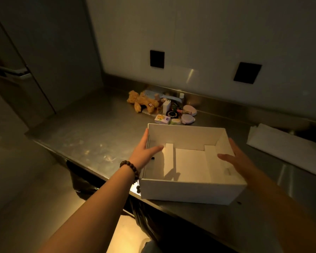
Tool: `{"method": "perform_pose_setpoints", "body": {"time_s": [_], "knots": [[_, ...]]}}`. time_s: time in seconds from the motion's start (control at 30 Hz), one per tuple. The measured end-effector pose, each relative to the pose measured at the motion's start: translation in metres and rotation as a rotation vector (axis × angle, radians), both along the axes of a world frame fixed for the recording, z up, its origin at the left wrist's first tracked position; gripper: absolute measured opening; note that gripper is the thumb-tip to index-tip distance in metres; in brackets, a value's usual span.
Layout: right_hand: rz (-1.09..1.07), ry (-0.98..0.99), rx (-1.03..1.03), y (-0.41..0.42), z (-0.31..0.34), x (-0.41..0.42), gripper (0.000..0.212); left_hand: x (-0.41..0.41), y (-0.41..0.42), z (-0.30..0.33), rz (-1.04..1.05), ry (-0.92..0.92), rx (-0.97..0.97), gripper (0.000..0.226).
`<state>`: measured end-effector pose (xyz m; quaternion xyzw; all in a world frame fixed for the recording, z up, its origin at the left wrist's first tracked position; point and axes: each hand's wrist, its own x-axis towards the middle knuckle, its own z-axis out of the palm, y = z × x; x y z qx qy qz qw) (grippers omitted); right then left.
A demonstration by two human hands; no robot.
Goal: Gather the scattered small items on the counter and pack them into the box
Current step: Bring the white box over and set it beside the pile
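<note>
Packing not begun; white cardboard box (190,190) holds no items; left hand (144,152) and right hand (235,157), grip wide, flank it; scattered small items (171,110) wait on steel tabletop (91,132).

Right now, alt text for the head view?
Two open hands, left hand and right hand, flank an empty white box on a steel counter. Small items lie beyond it by the wall, among them a plush toy.

A kitchen: steel counter (91,136) (dimly lit), panelled wall (199,42).
</note>
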<state>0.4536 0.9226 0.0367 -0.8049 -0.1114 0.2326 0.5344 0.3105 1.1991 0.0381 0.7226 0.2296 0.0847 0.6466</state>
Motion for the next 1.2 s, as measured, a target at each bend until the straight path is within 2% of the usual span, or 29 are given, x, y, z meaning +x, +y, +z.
{"method": "perform_pose_setpoints", "body": {"time_s": [0.13, 0.27, 0.37, 0.5, 0.63, 0.77, 0.93, 1.1, 1.2], "knots": [[-0.091, -0.033, -0.014, 0.001, 0.002, 0.024, 0.080, 0.052, 0.014, -0.002, -0.125, -0.027, 0.016, 0.092], [-0.290, -0.055, -0.001, -0.003, 0.006, 0.037, 0.078, 0.111, 0.024, 0.004, -0.274, -0.016, 0.014, 0.092], [-0.381, -0.037, 0.014, -0.009, 0.006, 0.041, 0.083, 0.146, 0.029, 0.010, -0.378, -0.012, 0.020, 0.091], [-0.519, 0.000, 0.015, -0.017, 0.005, 0.035, 0.087, 0.182, 0.024, 0.014, -0.493, 0.003, 0.051, 0.088], [-0.692, -0.022, 0.062, -0.029, 0.008, 0.020, 0.083, 0.218, 0.005, 0.022, -0.673, 0.031, 0.060, 0.085], [-0.816, -0.072, 0.099, -0.035, 0.013, 0.005, 0.076, 0.250, -0.017, 0.023, -0.744, 0.075, 0.065, 0.084], [-0.904, -0.124, 0.131, -0.034, 0.015, -0.002, 0.068, 0.280, -0.038, 0.014, -0.872, 0.069, 0.109, 0.085], [-0.950, -0.078, 0.142, -0.024, 0.000, -0.003, 0.052, 0.309, -0.040, -0.001, -0.968, 0.112, 0.212, 0.086], [-0.979, -0.163, 0.127, -0.017, -0.003, 0.002, 0.063, 0.324, -0.039, -0.003, -0.988, 0.090, 0.255, 0.086]]}}
